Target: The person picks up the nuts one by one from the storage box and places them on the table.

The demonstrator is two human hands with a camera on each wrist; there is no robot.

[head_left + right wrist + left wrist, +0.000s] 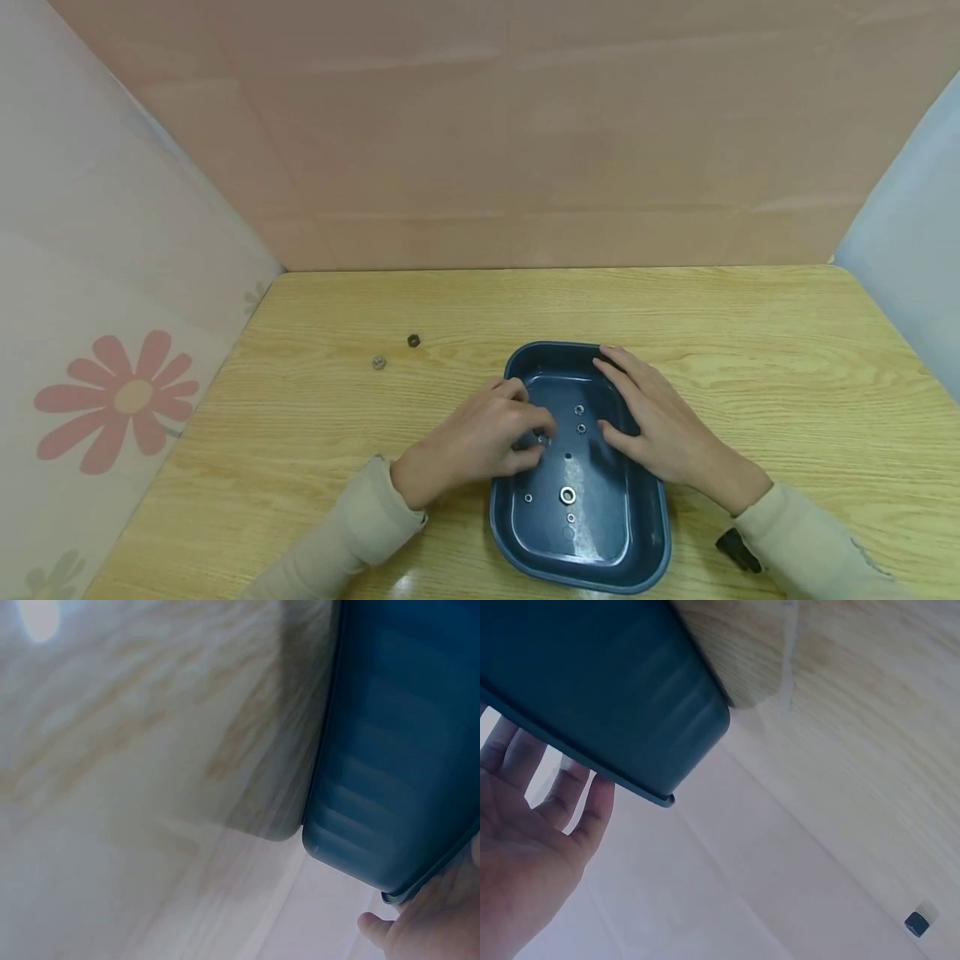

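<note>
A dark blue tray [654, 575] stands on the table with several small metal nuts inside. My left hand [480, 433] reaches over its left side, thumb and index finger curled about a small metal nut [542, 439] that shows between their tips. In the left wrist view, the fingers [562, 795] pass over the tray's rim. My right hand [660, 425] lies over the right rim, its fingers relaxed and pointing into the tray. Near its thumb lie two small nuts, one [579, 410] behind the other [581, 429]. A larger nut [567, 495] lies nearer the front.
On the table left of the tray are a dark nut [413, 340] and a lighter silvery nut [378, 362]. A black object [738, 551] shows beside the right sleeve. A pinkish-brown backdrop [510, 133] rises behind the table, with a flowered panel [135, 397] at left.
</note>
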